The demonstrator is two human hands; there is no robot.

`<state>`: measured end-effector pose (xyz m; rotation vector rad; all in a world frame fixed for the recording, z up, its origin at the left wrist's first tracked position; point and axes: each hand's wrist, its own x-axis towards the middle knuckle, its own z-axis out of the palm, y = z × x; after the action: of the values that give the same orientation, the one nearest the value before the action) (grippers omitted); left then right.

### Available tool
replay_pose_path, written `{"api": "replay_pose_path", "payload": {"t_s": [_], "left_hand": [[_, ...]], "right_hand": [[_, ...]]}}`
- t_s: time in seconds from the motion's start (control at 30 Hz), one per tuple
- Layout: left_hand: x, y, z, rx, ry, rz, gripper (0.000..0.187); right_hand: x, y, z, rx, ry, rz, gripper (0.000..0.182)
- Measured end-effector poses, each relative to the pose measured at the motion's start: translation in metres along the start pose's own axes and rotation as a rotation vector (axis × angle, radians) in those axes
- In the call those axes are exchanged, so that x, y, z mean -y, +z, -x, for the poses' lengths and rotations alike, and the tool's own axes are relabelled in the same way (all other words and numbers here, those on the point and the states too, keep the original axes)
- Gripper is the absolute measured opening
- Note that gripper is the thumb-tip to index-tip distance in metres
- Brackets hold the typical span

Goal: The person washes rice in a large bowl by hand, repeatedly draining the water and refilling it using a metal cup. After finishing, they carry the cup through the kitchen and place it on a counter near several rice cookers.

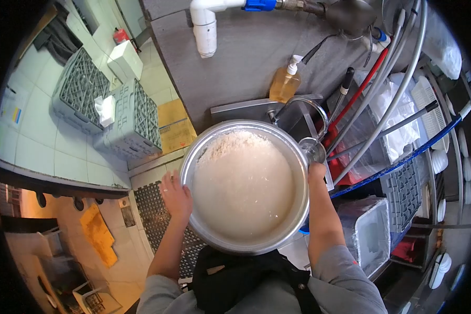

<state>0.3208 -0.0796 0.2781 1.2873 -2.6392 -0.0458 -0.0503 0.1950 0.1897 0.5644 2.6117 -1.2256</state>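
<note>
Metal pot (246,246) of rice (235,145) in cloudy water, between apron (235,280) and sink (234,110), presumably for faucet (301,99) reach. Left hand (177,196) fingers spread at left rim, likely steadying. Right hand (316,171) at right rim by metal cup (313,149); grip hidden, can't tell.

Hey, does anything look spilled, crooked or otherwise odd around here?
I see no spill. Inside the metal pot, the pale grains, apparently rice, are heaped toward the far side and rise above the cloudy water, so the contents look lopsided. On the wall, the white elbow pipe ends open, joined to nothing visible below.
</note>
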Motion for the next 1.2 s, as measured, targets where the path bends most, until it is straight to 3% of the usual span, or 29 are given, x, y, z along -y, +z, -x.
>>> {"api": "replay_pose_path", "payload": {"t_s": [0.03, 0.1, 0.17, 0.2, 0.23, 0.3, 0.5, 0.6, 0.77, 1.0, 1.1, 1.2], "left_hand": [[-0.011, -0.004, -0.004, 0.028, 0.101, 0.02, 0.058], [-0.038, -0.006, -0.02, 0.086, 0.306, 0.063, 0.061], [-0.06, 0.014, -0.04, 0.089, 0.422, 0.165, 0.06], [-0.07, 0.028, -0.053, 0.087, 0.478, 0.218, 0.06], [-0.079, 0.044, -0.065, 0.118, 0.41, 0.268, 0.059], [-0.096, 0.074, -0.085, 0.187, 0.275, 0.369, 0.057], [-0.164, 0.129, -0.118, 0.355, 0.209, 0.438, 0.059], [-0.197, 0.124, -0.115, 0.45, 0.267, 0.439, 0.063], [-0.234, 0.099, -0.071, 0.6, 0.555, 0.308, 0.062], [-0.219, 0.077, 0.028, 0.642, 0.957, 0.175, 0.048], [-0.184, 0.115, 0.072, 0.569, 1.206, 0.053, 0.046], [-0.146, 0.101, 0.078, 0.593, 1.238, 0.539, 0.051]], "right_hand": [[0.003, -0.002, 0.006, -0.025, 0.031, -0.048, 0.022], [-0.043, 0.018, -0.044, -0.007, -0.135, 0.229, 0.028], [-0.043, 0.016, -0.043, -0.024, -0.147, 0.28, 0.036], [-0.004, -0.003, 0.0, -0.051, -0.077, 0.192, 0.038], [0.021, -0.014, 0.025, -0.078, -0.009, 0.104, 0.039], [0.01, -0.006, 0.011, -0.083, -0.029, 0.188, 0.041], [0.044, -0.021, 0.042, -0.088, 0.03, 0.269, 0.038], [0.045, -0.02, 0.042, -0.105, 0.046, 0.269, 0.038], [0.052, -0.022, 0.047, -0.115, 0.047, 0.27, 0.036], [0.043, -0.018, 0.04, -0.116, 0.04, 0.29, 0.039], [0.035, -0.016, 0.032, -0.109, 0.021, 0.275, 0.041], [0.026, -0.011, 0.023, -0.108, 0.029, 0.279, 0.04]]}}
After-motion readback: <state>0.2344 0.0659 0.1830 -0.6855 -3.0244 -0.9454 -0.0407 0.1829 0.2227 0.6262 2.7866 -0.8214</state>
